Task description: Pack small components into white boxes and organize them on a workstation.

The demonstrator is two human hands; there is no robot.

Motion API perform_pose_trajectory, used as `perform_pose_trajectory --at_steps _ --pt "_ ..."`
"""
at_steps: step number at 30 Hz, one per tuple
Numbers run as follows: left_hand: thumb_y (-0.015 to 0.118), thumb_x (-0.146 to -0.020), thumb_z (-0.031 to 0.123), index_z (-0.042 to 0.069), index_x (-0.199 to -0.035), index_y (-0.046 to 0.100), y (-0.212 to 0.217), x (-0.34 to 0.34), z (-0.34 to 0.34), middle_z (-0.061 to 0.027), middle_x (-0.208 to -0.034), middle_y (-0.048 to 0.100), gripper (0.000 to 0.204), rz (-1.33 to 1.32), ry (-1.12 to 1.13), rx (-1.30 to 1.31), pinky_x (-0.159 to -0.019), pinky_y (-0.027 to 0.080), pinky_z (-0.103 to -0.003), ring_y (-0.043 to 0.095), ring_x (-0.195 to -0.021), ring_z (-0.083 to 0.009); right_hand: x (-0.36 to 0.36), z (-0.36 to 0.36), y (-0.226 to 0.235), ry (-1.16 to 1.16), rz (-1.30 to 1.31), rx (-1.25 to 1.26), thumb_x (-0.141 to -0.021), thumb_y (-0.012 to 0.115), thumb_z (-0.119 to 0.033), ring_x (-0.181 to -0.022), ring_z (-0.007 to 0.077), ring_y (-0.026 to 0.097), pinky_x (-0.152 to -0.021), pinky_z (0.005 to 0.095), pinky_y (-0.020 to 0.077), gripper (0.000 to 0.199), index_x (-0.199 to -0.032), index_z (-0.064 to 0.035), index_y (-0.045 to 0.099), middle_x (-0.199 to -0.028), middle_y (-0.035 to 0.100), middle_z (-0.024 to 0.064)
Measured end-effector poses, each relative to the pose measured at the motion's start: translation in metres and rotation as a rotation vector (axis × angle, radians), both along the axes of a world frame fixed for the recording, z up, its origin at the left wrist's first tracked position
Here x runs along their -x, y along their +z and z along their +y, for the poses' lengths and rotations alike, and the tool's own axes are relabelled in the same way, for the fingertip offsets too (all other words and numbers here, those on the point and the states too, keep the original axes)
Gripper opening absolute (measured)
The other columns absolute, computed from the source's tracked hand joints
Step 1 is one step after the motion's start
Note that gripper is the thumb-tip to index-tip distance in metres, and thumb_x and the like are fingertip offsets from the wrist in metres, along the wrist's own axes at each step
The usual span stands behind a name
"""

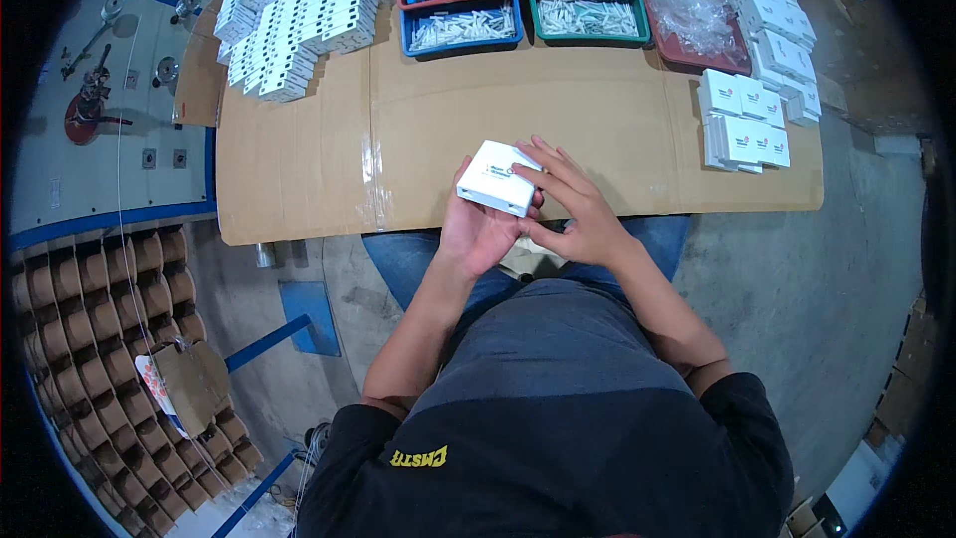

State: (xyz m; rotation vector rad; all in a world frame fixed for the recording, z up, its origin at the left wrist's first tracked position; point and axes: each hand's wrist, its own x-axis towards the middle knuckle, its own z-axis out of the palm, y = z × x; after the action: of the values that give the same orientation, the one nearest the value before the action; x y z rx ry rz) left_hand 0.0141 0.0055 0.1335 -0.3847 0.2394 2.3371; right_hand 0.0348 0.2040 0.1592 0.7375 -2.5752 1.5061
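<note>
At frame centre, the left hand [476, 231] cradles the small white box [498, 178] from below, its grip closed around it, just above the cardboard worktop [617, 130] edge. The right hand [573, 201] rests fingers on the box's right end, grip loose. Support underneath; press flaps squarely.

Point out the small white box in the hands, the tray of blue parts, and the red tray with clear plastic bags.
Small white cardboard box [496, 177]: head view, on its top face.
Red-rimmed tray of blue parts [455, 1]: head view, on its front rim.
Red tray of clear plastic bags [709, 62]: head view, on its near rim.
</note>
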Motion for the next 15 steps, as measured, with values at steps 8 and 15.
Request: perform_pose_trajectory --at_steps 8,15 --pt "0.035 -0.109 0.059 0.014 -0.144 0.049 0.019 -0.008 0.029 -0.0032 -0.121 0.062 0.059 0.148 0.045 0.619 -0.093 0.052 -0.034 0.061 -0.111 -0.0171 0.002 -0.016 -0.017 -0.116 0.079 -0.023 -0.087 0.077 -0.024 -0.138 0.0373 0.054 -0.112 0.0443 0.0457 0.061 -0.14 0.002 0.058 -0.15 0.054 0.0211" --pt "0.04 -0.11 0.056 0.011 -0.148 0.047 0.004 -0.005 0.033 -0.0061 -0.128 0.06 0.059 0.178 0.082 0.812 -0.102 0.049 -0.035 0.059 -0.119 -0.0183 0.002 -0.028 -0.022 -0.148 0.07 -0.13 -0.095 0.064 -0.02 -0.13 0.0388 0.061 -0.101 0.0431 0.0549 0.056 -0.142 0.0091 0.051 -0.146 0.054 0.0293"
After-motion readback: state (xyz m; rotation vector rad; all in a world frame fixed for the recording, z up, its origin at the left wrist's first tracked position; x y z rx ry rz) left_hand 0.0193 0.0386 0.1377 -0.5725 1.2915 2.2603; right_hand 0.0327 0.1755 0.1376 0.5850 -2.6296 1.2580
